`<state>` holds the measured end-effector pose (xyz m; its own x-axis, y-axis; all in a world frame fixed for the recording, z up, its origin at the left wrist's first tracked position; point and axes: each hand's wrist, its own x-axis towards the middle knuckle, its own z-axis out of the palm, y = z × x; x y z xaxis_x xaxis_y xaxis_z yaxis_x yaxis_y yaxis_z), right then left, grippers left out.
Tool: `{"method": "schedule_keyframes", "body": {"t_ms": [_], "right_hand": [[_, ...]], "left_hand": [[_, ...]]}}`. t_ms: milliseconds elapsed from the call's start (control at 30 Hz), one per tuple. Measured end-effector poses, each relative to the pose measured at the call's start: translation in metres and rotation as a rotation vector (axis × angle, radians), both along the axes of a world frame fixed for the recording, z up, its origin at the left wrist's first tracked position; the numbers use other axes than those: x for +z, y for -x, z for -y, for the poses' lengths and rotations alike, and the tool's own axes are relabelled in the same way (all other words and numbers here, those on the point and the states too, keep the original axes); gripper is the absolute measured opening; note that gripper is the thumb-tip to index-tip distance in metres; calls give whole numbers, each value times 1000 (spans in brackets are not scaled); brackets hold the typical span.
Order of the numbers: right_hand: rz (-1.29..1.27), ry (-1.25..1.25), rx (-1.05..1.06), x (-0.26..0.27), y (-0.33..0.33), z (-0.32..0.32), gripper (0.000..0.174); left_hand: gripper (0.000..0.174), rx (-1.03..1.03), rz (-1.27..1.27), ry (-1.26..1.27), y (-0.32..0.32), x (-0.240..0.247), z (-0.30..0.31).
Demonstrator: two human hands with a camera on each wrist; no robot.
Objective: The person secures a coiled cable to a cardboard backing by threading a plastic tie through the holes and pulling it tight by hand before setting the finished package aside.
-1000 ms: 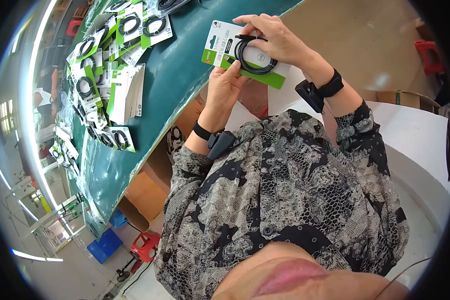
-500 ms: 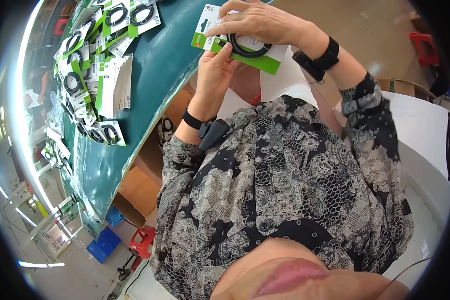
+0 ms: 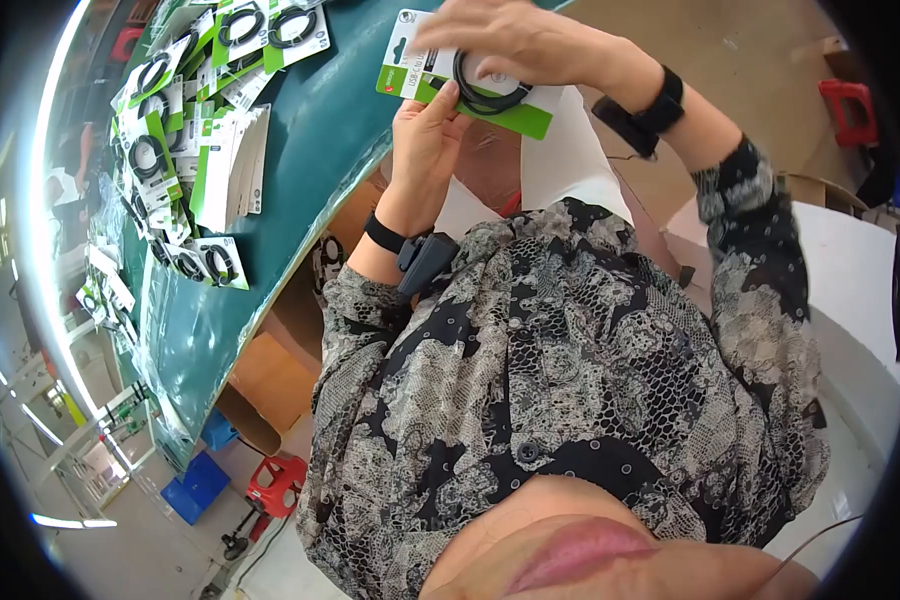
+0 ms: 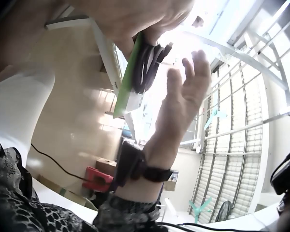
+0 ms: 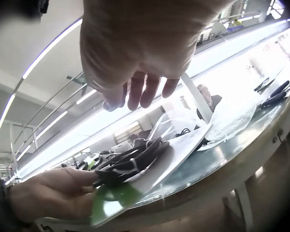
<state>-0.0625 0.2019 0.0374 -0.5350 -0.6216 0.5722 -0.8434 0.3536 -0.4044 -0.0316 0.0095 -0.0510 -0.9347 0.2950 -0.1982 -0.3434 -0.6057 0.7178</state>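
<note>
A white and green card [image 3: 522, 119] with a coiled black cable [image 3: 492, 100] is pinched at its lower left edge by my left hand [image 3: 425, 150], thumb on the front. My right hand [image 3: 520, 42] is above the card's upper part, blurred, with fingers extended. In the left wrist view the right hand [image 4: 180, 99] stands apart from the card's green edge [image 4: 127, 84]. The right wrist view has the right hand [image 5: 135, 53] over the cable coil [image 5: 130, 162], not touching it, and the left hand [image 5: 53, 193] gripping the card's end.
A green table [image 3: 295, 180] carries a heap of similar carded cables [image 3: 150, 155] and a stack of cards [image 3: 232, 170] at the left. Below the table are a cardboard box [image 3: 270, 380], a blue bin [image 3: 198, 487] and a red stool [image 3: 276, 484]. Another red stool [image 3: 850, 112] stands at the right.
The card and left hand have shifted up and left in the head view. My right hand has come off the cable and lifted over the card.
</note>
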Motion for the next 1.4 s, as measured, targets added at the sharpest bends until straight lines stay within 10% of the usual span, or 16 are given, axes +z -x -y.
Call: {"method": "schedule_keyframes", "body": {"t_ms": [300, 1400], "right_hand": [[-182, -46, -578, -59, -43, 33, 30], [-276, 54, -604, -50, -30, -2, 15]], "left_hand": [[16, 71, 31, -97, 9, -8, -3], [28, 135, 55, -67, 7, 0, -4]]}}
